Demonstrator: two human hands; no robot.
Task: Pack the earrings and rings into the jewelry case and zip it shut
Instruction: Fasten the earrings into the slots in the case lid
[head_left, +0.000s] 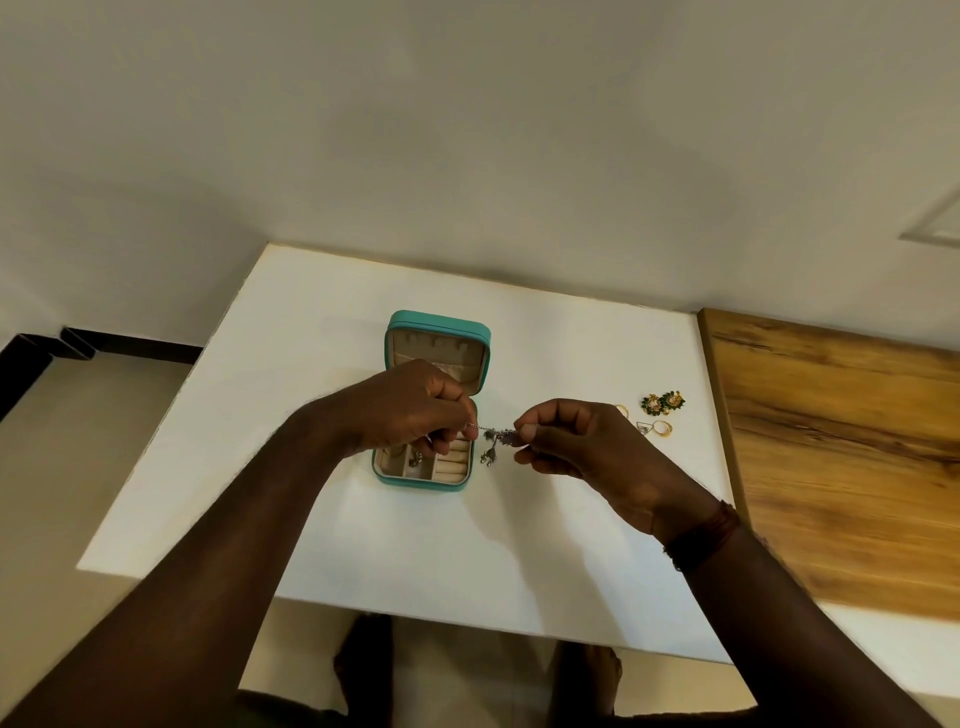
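Nearest, below the front edge of the white counter (467, 561), the person's bare feet (363, 660) show on the floor. A reddish thread band (701, 535) circles the right wrist. Both hands are raised over the counter. The right hand (576, 447) has its grip closed, thumb and forefinger pinching the purple end of a silvery dangling earring (498, 440). The left hand (410, 410) likewise has its grip closed, its fingertips pinching the earring's thin other end. The piece hangs stretched between the two grips, small drops dangling from its middle. Directly under the left grip lies the open teal jewelry case (415, 480). Its beige tray shows ring rolls (452, 462) on the side toward the right grip and a small silvery piece (415, 458) in a compartment. Just beyond the right grip, on the counter, lie gold rings (662, 428) and a silver triangular piece (643, 427). A little farther sits a pair of green-and-gold stud earrings (662, 402). Outward from the right grip runs a wooden panel (831, 441). Behind the left grip the case's lid (441, 332) stands upright, with a pale wall beyond.
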